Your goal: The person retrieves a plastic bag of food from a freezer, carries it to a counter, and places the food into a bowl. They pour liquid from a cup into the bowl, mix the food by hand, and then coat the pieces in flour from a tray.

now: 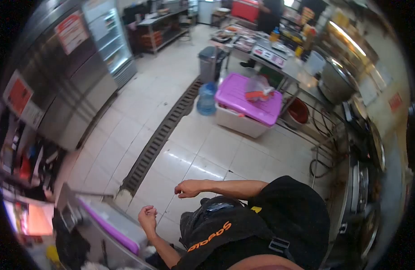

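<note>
My left hand [148, 219] hangs at the lower left of the head view, above the tiled floor. Its fingers are loosely curled and slightly apart, with nothing visible in them. Higher up, my right hand [188, 188] reaches out from a black sleeve over the floor [207, 157]. Its fingers bend loosely, and I see no object in it. Neither hand touches anything. Nearest to the left hand is a grey-white bin or box with a purple edge [109, 227].
A floor drain grate [149, 150] runs diagonally. Ahead stand a white tub with purple lid [248, 92], a blue water jug [206, 101] and a grey bin [210, 63]. Steel fridges [59, 76] line the left; a worktable with a scale [268, 56] is at right. Another person [270, 15] stands behind it.
</note>
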